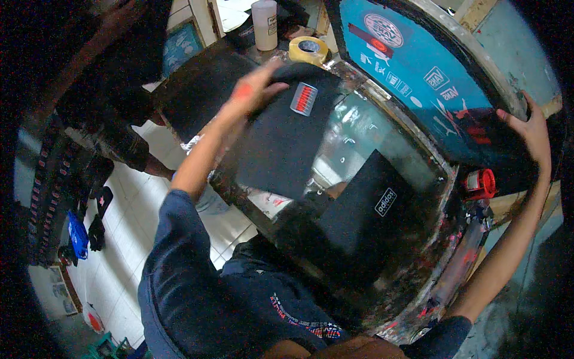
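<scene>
My left hand (258, 90), slightly blurred, is closed on the upper edge of a black fabric piece (278, 149) that bears a small red and white print. The edge curls near my fingers, and the piece hangs over the worktable's left part. Out at the right, my right hand (527, 128) grips the rim of a printing screen (430, 113), thumb on the inner side and fingers round the outside. The screen is tilted up, its teal mesh marked with pale logos. A second black fabric piece (362, 209) with a small white print lies on the table.
Beyond my left hand stand a roll of yellow tape (309, 49) and a cloudy plastic cup (265, 25). A red-rimmed tape roll (480, 183) sits below the screen. The worktable (365, 128) has a glossy, stained surface. White floor tiles (140, 209) show at the left.
</scene>
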Motion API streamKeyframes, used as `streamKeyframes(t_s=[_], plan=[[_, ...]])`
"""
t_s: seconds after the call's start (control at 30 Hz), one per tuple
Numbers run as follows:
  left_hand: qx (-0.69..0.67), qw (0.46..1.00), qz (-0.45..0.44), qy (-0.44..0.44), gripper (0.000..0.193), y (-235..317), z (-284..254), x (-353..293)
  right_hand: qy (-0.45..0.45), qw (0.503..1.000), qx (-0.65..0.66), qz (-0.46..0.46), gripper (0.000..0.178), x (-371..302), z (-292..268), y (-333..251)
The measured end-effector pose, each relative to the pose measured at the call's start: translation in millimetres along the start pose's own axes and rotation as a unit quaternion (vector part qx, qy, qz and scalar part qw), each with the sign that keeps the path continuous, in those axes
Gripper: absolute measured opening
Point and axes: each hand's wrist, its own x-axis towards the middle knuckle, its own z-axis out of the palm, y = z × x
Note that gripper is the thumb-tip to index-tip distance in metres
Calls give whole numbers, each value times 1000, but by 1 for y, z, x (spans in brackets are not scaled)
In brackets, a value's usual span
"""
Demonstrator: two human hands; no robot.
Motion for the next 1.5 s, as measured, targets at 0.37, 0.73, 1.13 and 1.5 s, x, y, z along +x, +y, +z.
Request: streamKeyframes(t_s=[0.37, 0.73, 1.13, 1.5], plan=[[-388, 875, 277, -79, 35, 354, 139, -20, -18, 1000, 22, 1, 110, -5, 2, 18], [-385, 749, 489, -226, 32, 641, 218, -118, -15, 998, 51, -42, 78, -25, -19, -40], [-277, 904, 278, -171, 83, 297, 85, -60, -15, 996, 72, -55, 79, -3, -15, -18], [-189, 868, 350, -299, 100, 254, 97, -43, -60, 995, 69, -41, 68, -6, -30, -21]])
